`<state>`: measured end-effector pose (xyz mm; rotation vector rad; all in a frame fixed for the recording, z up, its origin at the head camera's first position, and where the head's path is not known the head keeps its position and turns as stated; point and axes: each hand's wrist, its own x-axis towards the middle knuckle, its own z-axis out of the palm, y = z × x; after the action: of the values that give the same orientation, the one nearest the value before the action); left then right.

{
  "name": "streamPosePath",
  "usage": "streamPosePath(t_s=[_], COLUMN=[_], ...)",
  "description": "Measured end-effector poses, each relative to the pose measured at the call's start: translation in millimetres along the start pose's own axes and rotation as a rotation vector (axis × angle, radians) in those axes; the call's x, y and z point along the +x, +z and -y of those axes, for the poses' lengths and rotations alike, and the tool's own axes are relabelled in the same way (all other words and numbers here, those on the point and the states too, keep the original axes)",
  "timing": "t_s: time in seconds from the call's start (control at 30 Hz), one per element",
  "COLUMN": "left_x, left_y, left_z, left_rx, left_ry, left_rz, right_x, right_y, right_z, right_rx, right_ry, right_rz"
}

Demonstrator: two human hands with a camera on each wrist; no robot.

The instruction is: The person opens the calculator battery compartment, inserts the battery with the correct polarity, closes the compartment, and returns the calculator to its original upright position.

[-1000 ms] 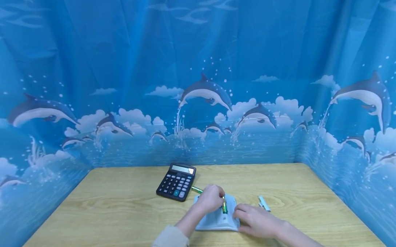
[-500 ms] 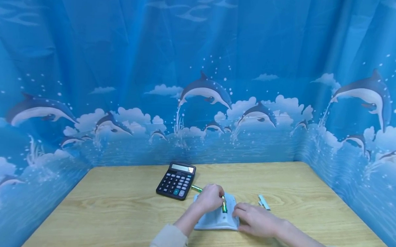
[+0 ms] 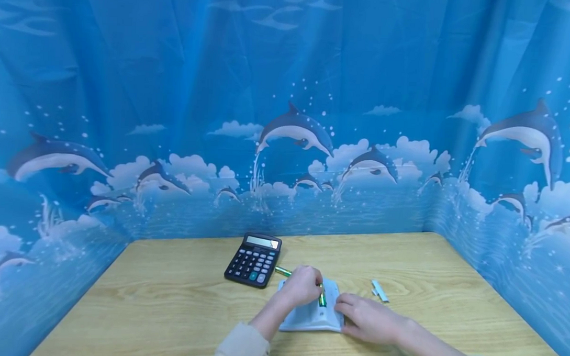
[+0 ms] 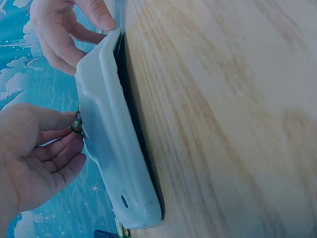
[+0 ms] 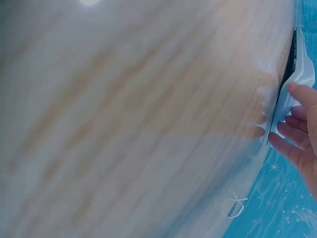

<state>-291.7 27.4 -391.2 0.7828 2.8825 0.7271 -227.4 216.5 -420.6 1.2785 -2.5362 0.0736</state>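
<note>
A pale blue plastic device [image 3: 310, 317] lies on the table with a battery slot in its upper side. My left hand [image 3: 302, 286] pinches a green battery [image 3: 322, 296] that stands at a slant in this slot. In the left wrist view, the thumb and fingertips hold the battery [image 4: 77, 121] close against the device [image 4: 114, 129]. With thumb and fingers, my right hand [image 3: 367, 317] grips the device's right edge. The right wrist view has the right hand [image 5: 302, 124] at the device's rim [image 5: 297, 72]. The battery's upper end is hidden by the left fingers.
A black calculator [image 3: 254, 260] lies face up at the back left. A second green battery [image 3: 283, 271] lies between it and the device. To the right is a small pale blue battery cover [image 3: 380, 291]. Blue dolphin curtains [image 3: 293, 215] border the wooden table [image 3: 167, 299].
Both hands stay almost in place, the left on the battery and the right on the device. The battery appears slightly turned in the slot; the whole view has shifted a little.
</note>
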Motion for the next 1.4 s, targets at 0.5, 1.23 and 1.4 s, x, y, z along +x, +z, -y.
streamPosePath(t_s=[0.5,1.23,1.4], left_x=[0.0,3.5,2.3], left_y=[-1.2,-1.4,-2.0], left_z=[1.1,0.5,-1.4], left_rx=[-0.024,-0.065,-0.051], left_ry=[-0.022,-0.047,-0.045], left_rz=[0.021,0.066,0.067], right_x=[5.5,8.6,8.9], right_y=[-0.9,-4.5,-5.8], right_z=[2.1,3.8,4.5], right_rx=[0.035,0.069,0.079], right_ry=[0.106,0.141,0.154], right_rz=[0.055,0.089,0.092])
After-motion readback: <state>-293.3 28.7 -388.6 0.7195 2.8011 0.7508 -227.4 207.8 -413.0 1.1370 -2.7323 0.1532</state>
